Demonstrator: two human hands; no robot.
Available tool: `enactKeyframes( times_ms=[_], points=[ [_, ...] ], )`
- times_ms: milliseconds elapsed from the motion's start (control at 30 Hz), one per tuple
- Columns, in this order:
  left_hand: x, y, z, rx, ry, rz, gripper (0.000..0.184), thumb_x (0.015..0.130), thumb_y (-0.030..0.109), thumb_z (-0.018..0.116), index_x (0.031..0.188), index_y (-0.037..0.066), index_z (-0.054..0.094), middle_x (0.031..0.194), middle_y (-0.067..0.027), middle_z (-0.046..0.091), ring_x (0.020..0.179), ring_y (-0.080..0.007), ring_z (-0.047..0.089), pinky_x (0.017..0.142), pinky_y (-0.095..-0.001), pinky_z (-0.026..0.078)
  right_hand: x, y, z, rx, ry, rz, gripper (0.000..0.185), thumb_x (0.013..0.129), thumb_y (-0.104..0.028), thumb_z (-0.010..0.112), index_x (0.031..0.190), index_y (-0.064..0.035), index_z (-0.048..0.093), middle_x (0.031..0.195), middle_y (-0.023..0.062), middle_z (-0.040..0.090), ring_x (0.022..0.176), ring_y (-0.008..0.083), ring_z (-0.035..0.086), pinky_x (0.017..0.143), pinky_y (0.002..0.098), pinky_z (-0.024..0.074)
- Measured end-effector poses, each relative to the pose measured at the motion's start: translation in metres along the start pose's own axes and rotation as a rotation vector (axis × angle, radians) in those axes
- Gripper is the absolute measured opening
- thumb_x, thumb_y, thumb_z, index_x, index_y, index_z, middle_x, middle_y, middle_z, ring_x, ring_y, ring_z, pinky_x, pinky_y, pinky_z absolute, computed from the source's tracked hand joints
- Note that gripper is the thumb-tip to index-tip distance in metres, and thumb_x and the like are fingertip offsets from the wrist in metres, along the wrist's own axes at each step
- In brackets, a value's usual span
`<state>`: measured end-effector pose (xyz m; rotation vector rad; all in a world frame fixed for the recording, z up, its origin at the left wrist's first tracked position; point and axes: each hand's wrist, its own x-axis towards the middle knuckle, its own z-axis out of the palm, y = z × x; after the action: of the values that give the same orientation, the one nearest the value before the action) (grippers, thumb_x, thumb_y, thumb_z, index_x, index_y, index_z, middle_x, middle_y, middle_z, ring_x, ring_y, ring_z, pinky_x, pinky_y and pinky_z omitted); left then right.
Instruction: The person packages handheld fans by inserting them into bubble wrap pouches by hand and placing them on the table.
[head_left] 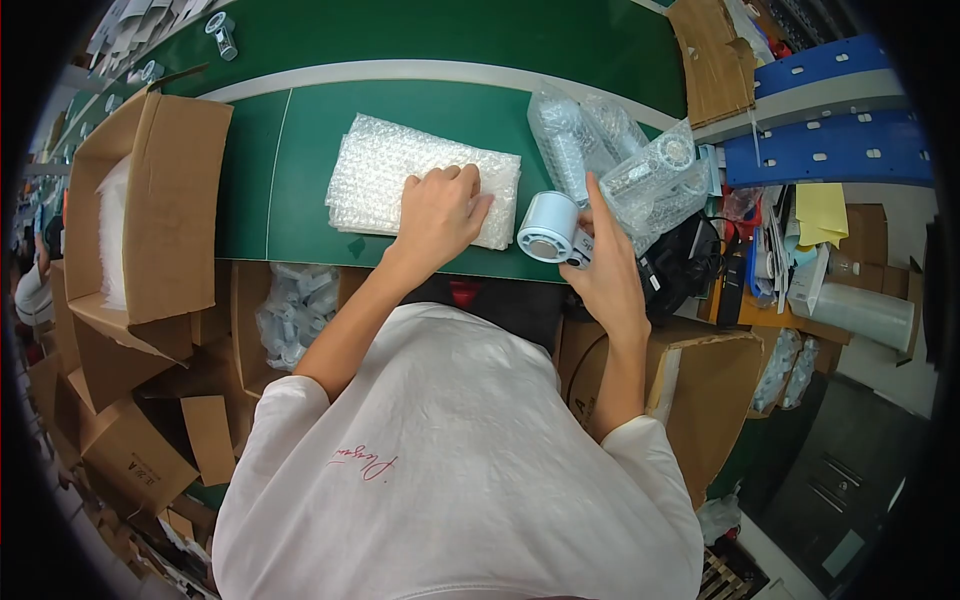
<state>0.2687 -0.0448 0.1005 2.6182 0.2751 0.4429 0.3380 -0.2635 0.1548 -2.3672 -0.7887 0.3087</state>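
Observation:
A stack of bubble wrap sheets (365, 180) lies on the green table (305, 120). My left hand (440, 215) rests on the sheets with its fingers curled; whether they pinch the top sheet cannot be made out. To the right, my right hand (608, 255) holds a light-blue and white cylindrical device (548, 226), its round end with small openings facing me, just beside the right edge of the sheets. Behind that hand are several bubble-wrapped items (650, 170), piled at the table's right side.
An open cardboard box (175, 200) stands at the left, with more boxes below it. Another carton (700, 400) is at the lower right. Blue perforated rails (830, 150), papers and a black bag (680, 265) are on the right. A similar device (222, 38) lies at the far left.

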Motion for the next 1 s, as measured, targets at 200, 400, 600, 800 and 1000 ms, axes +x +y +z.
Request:
enactKeyframes(
  times_ms=[200,400,600,800,1000],
  points=[
    [0.002,-0.005,-0.002,-0.121,-0.021,-0.084,0.008,0.076,0.008,0.065,0.082,0.003,0.063,0.072,-0.0048,0.062,0.062,-0.0227,0.057,0.06,-0.034,0.046,0.003,-0.002,-0.003,0.498,0.005,0.073,0.074,0.073,0.007,0.075,0.14,-0.0024,0.045,0.109,0.0157,0.065,0.09,0.0254,0.065,0.078,0.0381,0.0537],
    [0.004,0.0,-0.009,-0.207,-0.073,-0.135,0.009,0.078,0.008,0.066,0.084,0.002,0.066,0.073,-0.0055,0.063,0.061,-0.0207,0.057,0.058,-0.0318,0.045,0.001,-0.014,0.031,1.614,0.041,0.401,0.057,0.083,0.001,0.071,0.134,-0.0007,0.047,0.104,0.0135,0.064,0.091,0.0229,0.064,0.082,0.0347,0.0539],
    [0.005,-0.011,-0.008,-0.419,-0.096,-0.228,0.014,0.082,0.005,0.066,0.095,0.003,0.071,0.074,-0.0049,0.063,0.061,-0.0155,0.054,0.058,-0.0265,0.044,0.001,0.01,0.058,1.107,-0.058,0.133,0.052,0.087,-0.002,0.068,0.135,0.0007,0.048,0.102,0.0124,0.064,0.089,0.0229,0.063,0.082,0.0322,0.0526],
    [0.002,-0.041,0.011,-0.98,0.038,-0.405,0.017,0.08,0.001,0.066,0.095,0.003,0.073,0.069,-0.0051,0.06,0.057,-0.0162,0.051,0.057,-0.0297,0.044,0.012,0.026,0.065,0.371,0.05,-0.186,0.047,0.083,0.001,0.068,0.129,-0.0002,0.058,0.113,0.0143,0.066,0.088,0.0261,0.064,0.079,0.0343,0.0509],
    [0.011,-0.006,-0.008,-1.017,0.139,-0.295,0.023,0.082,-0.005,0.066,0.102,0.004,0.071,0.073,-0.0023,0.058,0.065,-0.0117,0.049,0.059,-0.0225,0.042,0.014,-0.003,0.033,0.209,-0.051,-0.126,0.045,0.079,0.0,0.07,0.123,0.0009,0.063,0.106,0.0133,0.069,0.082,0.0277,0.063,0.078,0.0351,0.0494]
  ],
)
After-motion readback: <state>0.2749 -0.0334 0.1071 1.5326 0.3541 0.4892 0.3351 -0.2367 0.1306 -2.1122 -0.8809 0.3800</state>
